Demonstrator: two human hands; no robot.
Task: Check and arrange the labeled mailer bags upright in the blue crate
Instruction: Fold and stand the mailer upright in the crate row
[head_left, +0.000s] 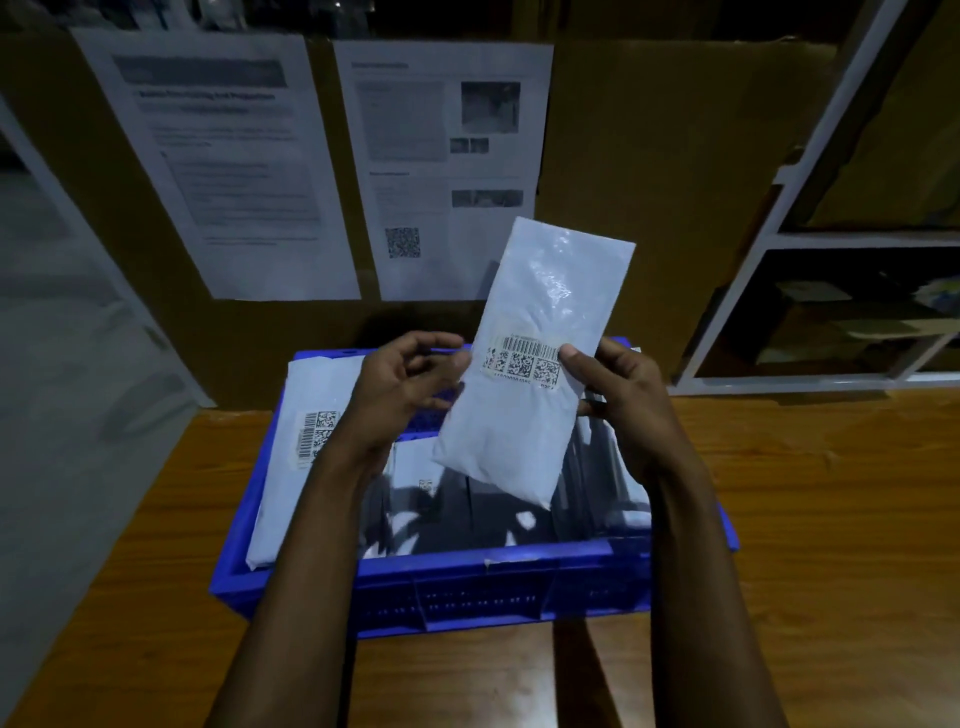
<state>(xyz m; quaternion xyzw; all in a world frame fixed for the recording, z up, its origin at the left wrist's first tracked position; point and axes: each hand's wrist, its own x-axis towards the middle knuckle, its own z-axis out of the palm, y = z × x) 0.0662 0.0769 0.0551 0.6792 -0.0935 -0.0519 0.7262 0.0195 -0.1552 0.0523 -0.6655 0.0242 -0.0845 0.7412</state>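
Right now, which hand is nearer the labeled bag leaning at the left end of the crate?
Left. The left hand hovers open just right of that leaning bag, overlapping its edge. The right hand is farther right, holding the raised bag.

A packing or warehouse station. Instruction sheets (218, 156) hang on cardboard (649, 182); shelving (810, 171) stands right

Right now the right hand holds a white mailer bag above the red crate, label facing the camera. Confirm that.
Not quite: the crate is blue, not red. The head view shows the right hand holding the white mailer bag above it, label facing the camera.
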